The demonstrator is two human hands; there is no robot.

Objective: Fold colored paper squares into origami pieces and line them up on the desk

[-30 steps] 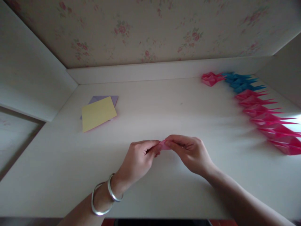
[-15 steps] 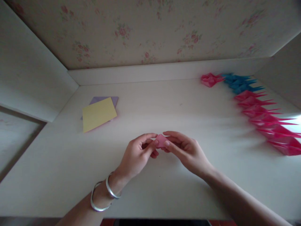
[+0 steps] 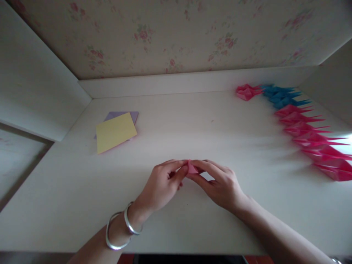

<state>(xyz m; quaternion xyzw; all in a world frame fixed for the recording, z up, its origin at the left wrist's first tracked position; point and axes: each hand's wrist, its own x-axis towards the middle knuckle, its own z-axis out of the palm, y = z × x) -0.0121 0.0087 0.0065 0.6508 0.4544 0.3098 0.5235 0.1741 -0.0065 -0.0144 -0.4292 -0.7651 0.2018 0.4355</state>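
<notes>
A small piece of folded pink paper (image 3: pixel 193 169) is held between both hands, just above the white tabletop. My left hand (image 3: pixel 165 183) pinches its left side between thumb and forefinger; two silver bangles (image 3: pixel 132 219) circle that wrist. My right hand (image 3: pixel 220 185) is closed on the paper's right side, with its forefinger along the top and its thumb at the lower edge. Fingers cover much of the paper, so its full shape is hidden.
Yellow and purple paper sheets (image 3: pixel 116 132) lie stacked at the left. Along the right stand several folded pink paper pieces (image 3: pixel 310 139) and blue ones (image 3: pixel 283 96), with another pink one (image 3: pixel 246 92) near the wall. The white table (image 3: pixel 176 124) meets a flowered wall.
The pink paper has turned and now shows a narrower triangular face. My right forefinger has come down onto its top, and my left fingers have shifted slightly to the right.
</notes>
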